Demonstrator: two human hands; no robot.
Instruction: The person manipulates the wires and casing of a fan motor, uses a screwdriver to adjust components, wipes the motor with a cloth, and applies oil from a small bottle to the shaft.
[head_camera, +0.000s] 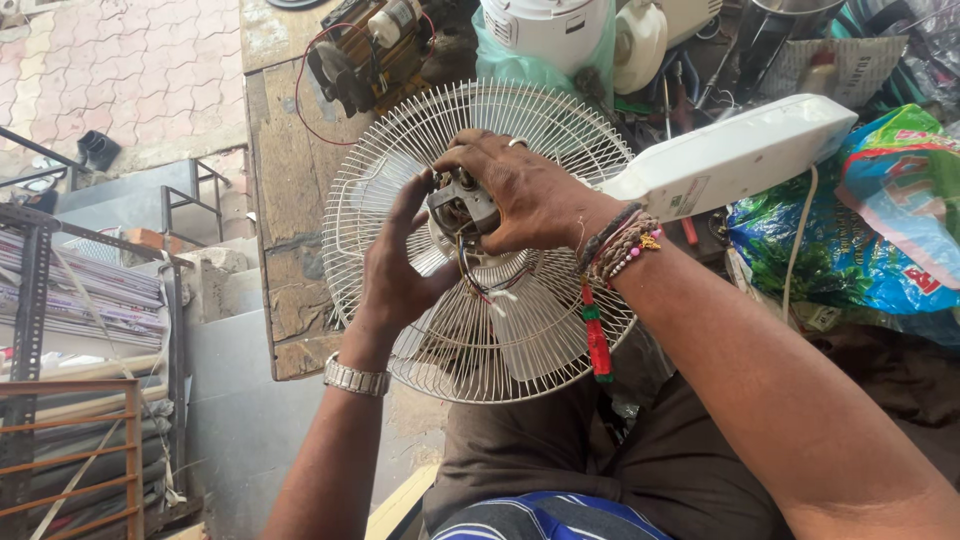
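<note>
1. The wooden surface stretched beyond both hands, cracked and worn, with clutter heaped at its far side (a white appliance and a wired brown motor among it).
2. The white wire fan guard lay across the person's lap and the edge of the surface, spreading out on every side beneath both hands.
3. The fan's white stand ran away from the right hand's wrist, up toward the blue and green plastic bags.
4. The right hand came from above, its grip curled closed over the top of the fan motor at the guard's centre.
5. The left hand rose from below with fingers spread partly open, palm pressed to the near side of the motor, cradling rather than clenching it.
6. Thin red and dark wires trailed from under the motor, just below the right grip.
7. As a judgement, the work would have gone best with the left palm steadying the housing while the right fingers worked, keeping the wires free of pinching.
</note>
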